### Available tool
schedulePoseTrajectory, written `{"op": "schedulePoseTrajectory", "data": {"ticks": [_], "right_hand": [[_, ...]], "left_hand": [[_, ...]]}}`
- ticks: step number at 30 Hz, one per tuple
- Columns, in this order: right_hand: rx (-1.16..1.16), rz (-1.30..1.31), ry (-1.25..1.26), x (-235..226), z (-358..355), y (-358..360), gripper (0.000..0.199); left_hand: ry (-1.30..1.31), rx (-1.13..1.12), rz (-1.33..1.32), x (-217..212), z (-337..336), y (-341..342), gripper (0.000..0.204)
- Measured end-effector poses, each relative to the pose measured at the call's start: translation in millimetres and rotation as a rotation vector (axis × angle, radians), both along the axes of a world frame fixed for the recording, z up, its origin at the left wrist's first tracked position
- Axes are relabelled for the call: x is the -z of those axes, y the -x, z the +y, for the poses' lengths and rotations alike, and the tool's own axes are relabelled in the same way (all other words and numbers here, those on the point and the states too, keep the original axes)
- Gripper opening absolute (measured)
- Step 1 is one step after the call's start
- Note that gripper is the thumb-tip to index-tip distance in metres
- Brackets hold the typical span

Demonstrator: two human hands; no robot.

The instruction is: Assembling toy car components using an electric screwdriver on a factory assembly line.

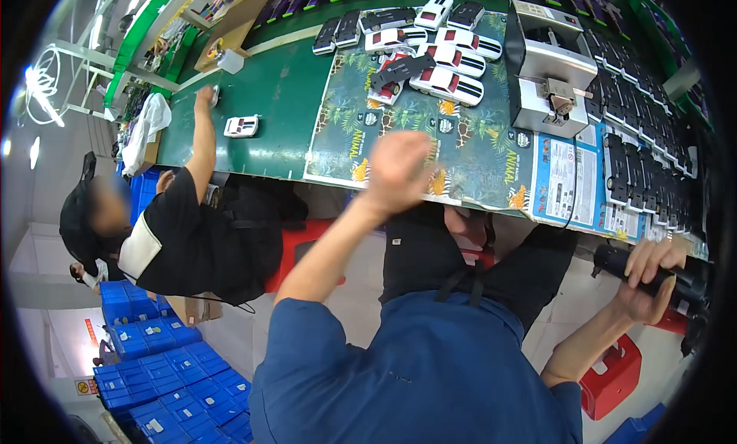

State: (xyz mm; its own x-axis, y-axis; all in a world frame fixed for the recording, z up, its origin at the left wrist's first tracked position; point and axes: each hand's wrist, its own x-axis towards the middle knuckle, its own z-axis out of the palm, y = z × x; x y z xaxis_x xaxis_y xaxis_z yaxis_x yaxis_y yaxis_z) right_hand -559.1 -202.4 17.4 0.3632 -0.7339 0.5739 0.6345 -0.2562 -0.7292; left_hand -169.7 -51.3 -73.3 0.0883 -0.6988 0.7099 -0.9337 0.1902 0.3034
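My left hand [399, 171] is over the front edge of the printed mat [484, 164], fingers curled but smeared by motion. Whether anything is in it cannot be made out. At the far right, my right hand [649, 279] is wrapped around a black cylindrical tool [614, 261], held off the bench's right front corner. Beyond my left hand, several white toy cars [447, 85] with black stripes are clustered on the mat. A dark car base [401, 72] lies tilted over a red-and-white part among them.
A grey metal bench machine [549, 106] stands right of the cars. Rows of black car bases [645, 171] line the right side. To the left, a co-worker's hand [206, 95] is at the green bench [284, 137], near another white car [242, 126]. A red stool [614, 375] stands below right.
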Motion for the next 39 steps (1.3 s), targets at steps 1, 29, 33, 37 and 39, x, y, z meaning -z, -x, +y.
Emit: {"op": "schedulePoseTrajectory", "data": {"ticks": [1, 29, 33, 37, 39], "right_hand": [[0.020, 0.008, -0.016, 2.0, -0.1, 8.1, 0.031], [1.032, 0.125, 0.168, 53.2, 12.1, -64.5, 0.060], [0.828, 0.305, 0.335, 85.3, 51.2, -83.0, 0.045], [0.307, 0.614, 0.302, 83.2, 54.0, -143.2, 0.028], [0.110, 0.775, 0.168, 73.8, 49.5, -159.6, 0.021]], "left_hand": [[0.014, -0.089, -0.033, -1.5, 8.6, -31.6, 0.026], [-0.018, 0.939, 2.058, -1.2, 12.0, 1.8, 0.070], [-0.155, 0.847, 2.160, 0.2, -22.7, 33.1, 0.062], [-0.217, 0.698, 2.089, 1.9, -36.8, 40.8, 0.075], [-0.230, 0.659, 2.067, -2.1, -38.1, 44.6, 0.078]]}}
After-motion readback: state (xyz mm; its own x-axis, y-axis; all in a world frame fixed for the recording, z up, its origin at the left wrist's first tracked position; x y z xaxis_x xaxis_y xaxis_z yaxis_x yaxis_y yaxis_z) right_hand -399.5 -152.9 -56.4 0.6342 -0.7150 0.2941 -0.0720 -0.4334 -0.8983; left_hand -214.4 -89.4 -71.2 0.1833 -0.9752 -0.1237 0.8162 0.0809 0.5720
